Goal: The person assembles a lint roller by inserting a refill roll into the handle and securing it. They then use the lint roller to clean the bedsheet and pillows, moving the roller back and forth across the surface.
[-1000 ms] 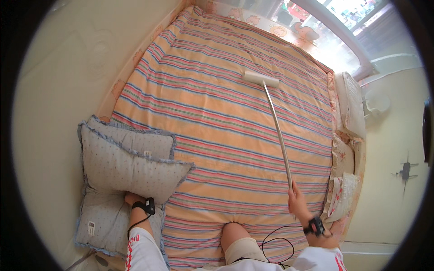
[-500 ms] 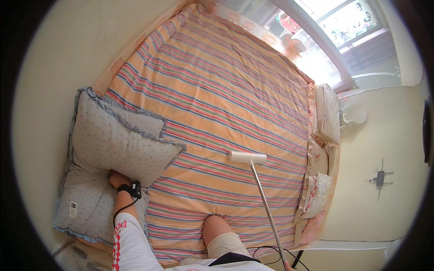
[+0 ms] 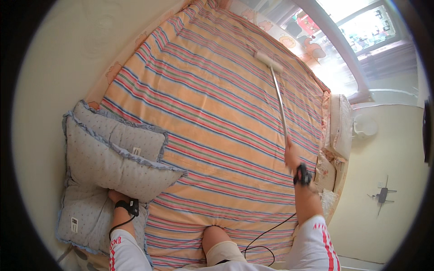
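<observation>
A long-handled lint roller [image 3: 280,97] stretches over the striped bedsheet [image 3: 217,122], its white roller head on the far part of the bed by the window side. My right hand [image 3: 293,156] is closed around the near end of its metal handle. On the left, my left hand [image 3: 116,196] reaches in between a tilted grey ruffled pillow [image 3: 113,156] and a lower grey pillow [image 3: 86,217]. The fingers of that hand are hidden by the upper pillow. Behind the tilted one lies another grey pillow [image 3: 140,135] with a white tag.
Folded bedding [image 3: 339,126] and a frilled cushion [image 3: 327,201] line the bed's right edge. A window [image 3: 368,27] is at the far right, and a wall [image 3: 49,90] borders the left. My knee [image 3: 216,238] rests on the near part of the bed, beside a black cable [image 3: 271,231].
My right hand has swept the lint roller forward from the middle of the bed to its far side. The tilted pillow now leans lower, showing more of the pillow behind it.
</observation>
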Available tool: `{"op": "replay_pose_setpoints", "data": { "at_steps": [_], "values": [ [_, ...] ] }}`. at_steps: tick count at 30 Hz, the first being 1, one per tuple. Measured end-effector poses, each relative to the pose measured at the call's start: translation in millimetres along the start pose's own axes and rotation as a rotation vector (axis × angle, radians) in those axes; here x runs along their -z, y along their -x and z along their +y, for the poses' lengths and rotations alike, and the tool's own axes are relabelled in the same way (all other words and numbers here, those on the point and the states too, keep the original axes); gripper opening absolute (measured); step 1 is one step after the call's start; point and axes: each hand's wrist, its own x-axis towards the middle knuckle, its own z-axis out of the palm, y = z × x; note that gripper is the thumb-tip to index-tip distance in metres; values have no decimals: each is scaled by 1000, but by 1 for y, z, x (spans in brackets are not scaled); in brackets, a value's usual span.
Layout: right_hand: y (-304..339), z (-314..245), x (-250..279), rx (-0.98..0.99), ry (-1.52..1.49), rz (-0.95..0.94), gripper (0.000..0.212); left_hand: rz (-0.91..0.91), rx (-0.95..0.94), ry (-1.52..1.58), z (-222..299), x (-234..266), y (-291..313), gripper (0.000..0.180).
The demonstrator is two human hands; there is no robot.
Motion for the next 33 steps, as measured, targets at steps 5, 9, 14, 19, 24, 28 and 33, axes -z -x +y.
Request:
{"op": "replay_pose_setpoints", "data": {
  "at_steps": [5,9,14,19,24,28,33],
  "values": [
    [-144,-72,5,-39,-39,129,34,63,-73,-118,-10,-15,-1,81],
    [-149,-63,7,-142,-108,31,38,-114,-9,-130,-9,-7,0,87],
    [7,29,11,-27,-30,-59,41,-48,-22,-166,-2,1,-4,84],
    [277,108,22,116,110,9,49,64,-73,-211,3,7,-3,81],
    [533,117,55,-369,-34,-250,52,44,75,-56,7,14,0,76],
    [658,95,67,-497,-27,-292,52,104,7,-127,10,18,-4,66],
    [682,78,65,-625,-63,-299,50,-45,37,-169,12,16,-10,58]
  ]
}}
